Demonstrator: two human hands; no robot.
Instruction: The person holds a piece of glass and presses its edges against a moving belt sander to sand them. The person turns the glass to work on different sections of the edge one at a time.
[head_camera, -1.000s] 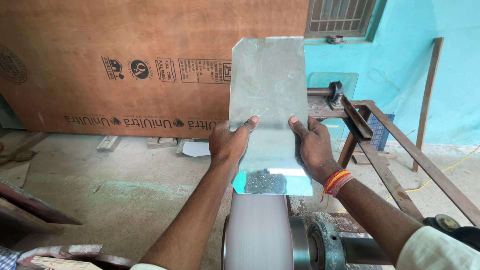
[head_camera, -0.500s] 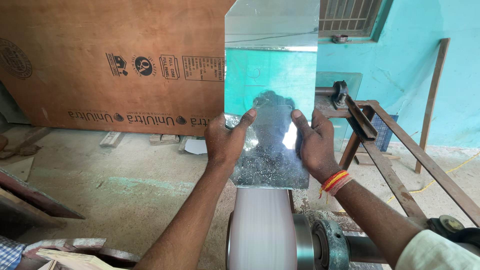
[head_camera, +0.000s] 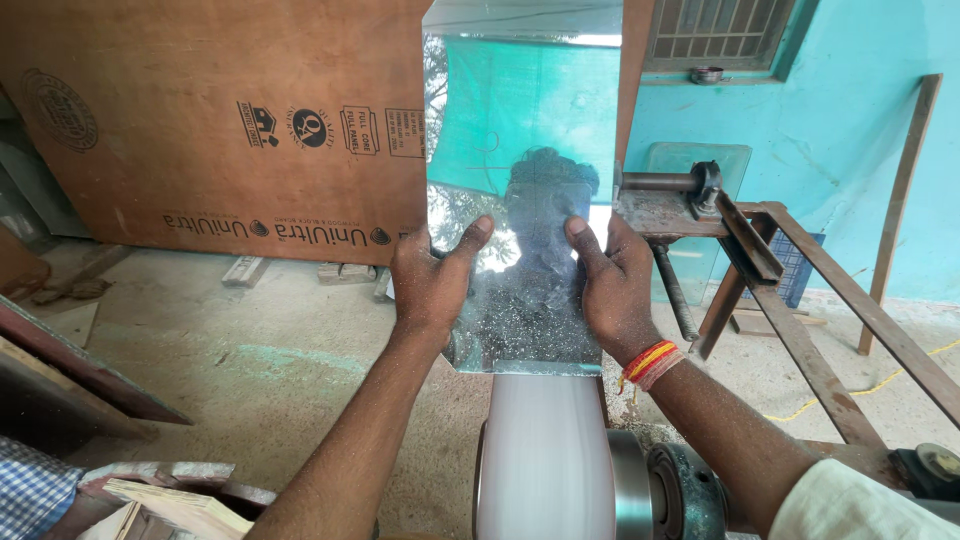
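Mirror pane (head_camera: 520, 150) upright between both hands

One printed board (head_camera: 200, 130): large, flat, brown, standing upright at rear left on the floor. Along its lower edge runs a row of black lettering, upside down. Near its top right sit small black square marks; a round black stamp lies at its upper left. No packages, signs or screens are visible elsewhere.

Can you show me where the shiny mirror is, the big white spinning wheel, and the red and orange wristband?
mirror sheet (head_camera: 520, 110), head view, on its upper reflecting face.
white wheel (head_camera: 545, 460), head view, on its broad front rim.
red and orange wristband (head_camera: 648, 364), head view, on the threads around the right wrist.
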